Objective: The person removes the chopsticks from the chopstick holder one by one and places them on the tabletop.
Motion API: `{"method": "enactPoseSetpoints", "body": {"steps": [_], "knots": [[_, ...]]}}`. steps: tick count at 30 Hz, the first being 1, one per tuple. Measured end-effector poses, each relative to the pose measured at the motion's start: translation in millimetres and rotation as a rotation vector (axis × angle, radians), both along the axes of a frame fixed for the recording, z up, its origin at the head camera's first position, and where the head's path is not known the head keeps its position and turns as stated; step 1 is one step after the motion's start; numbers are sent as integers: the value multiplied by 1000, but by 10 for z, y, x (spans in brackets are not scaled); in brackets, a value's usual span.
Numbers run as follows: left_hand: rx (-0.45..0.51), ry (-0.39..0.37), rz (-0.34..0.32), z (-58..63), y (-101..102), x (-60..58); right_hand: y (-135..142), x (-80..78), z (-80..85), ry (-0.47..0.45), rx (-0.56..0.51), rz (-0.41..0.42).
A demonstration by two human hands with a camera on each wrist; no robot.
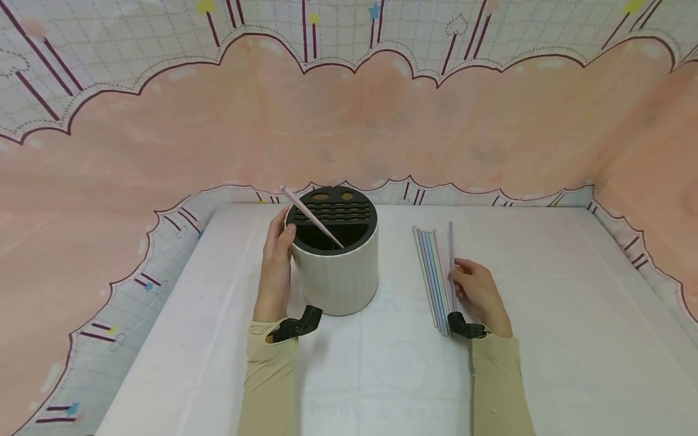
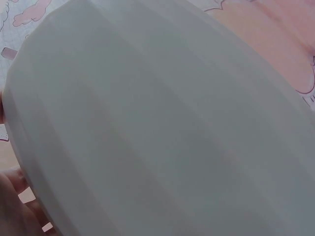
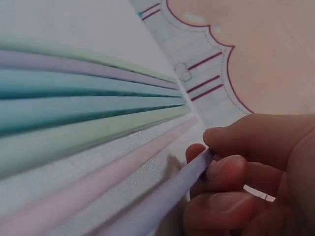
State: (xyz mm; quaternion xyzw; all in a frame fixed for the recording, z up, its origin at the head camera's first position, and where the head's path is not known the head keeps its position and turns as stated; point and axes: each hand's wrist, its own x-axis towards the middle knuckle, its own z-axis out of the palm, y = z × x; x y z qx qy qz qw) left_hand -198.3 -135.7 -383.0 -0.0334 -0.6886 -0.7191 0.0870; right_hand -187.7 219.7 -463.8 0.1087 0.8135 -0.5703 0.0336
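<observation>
My left hand [image 1: 276, 269] grips the side of a white ribbed pen holder [image 1: 337, 281], thumb near its black rim. In the left wrist view the holder's wall [image 2: 157, 123] fills most of the frame, with parts of my fingers [image 2: 17, 209] at the edge. A pale pink straw [image 1: 312, 216] leans out of the holder's large front compartment. Over on the right, my right hand [image 1: 481, 293] pinches a purple straw [image 3: 165, 204] between thumb and fingers. Just left of it lie several pastel straws [image 1: 431, 269] side by side on the table, a pink straw [image 3: 113, 172] nearest.
The holder's black top [image 1: 335, 209] has narrow slots and two round holes behind the front compartment. A white cloth [image 1: 382, 375] covers the table. Behind and around the table hangs a peach patterned cloth [image 1: 349, 127]. Each wrist carries a black strap [image 1: 297, 326].
</observation>
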Motion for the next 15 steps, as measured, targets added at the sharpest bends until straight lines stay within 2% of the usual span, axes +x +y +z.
{"method": "enactPoseSetpoints", "body": {"steps": [15], "knots": [[2,7,4,13,7,12,-29,8,-13,2,31,-17]]}}
